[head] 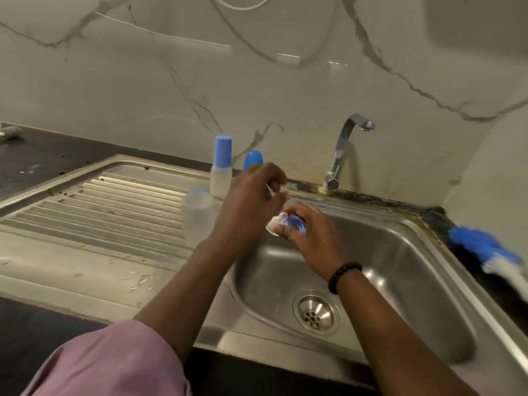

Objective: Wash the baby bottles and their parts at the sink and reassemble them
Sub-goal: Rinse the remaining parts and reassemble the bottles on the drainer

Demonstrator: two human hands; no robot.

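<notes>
Fitting a clear teat (pixel 275 224) into a blue collar ring (pixel 294 222) above the sink (pixel 400 252), left of the closed tap (pixel 340 155).

Right hand (pixel 311 238) grips ring and teat; left hand (pixel 251 195) pinches a small pale piece I cannot identify. One capped bottle (pixel 220 170) stands on the far drainer; an open bottle (pixel 198 215) stands nearer, beside the basin. A blue brush (pixel 485 250) lies on the right worktop. Risk: wet fingers could let the teat slip into the basin, soiling it; a left forearm swing could topple the open bottle.
</notes>
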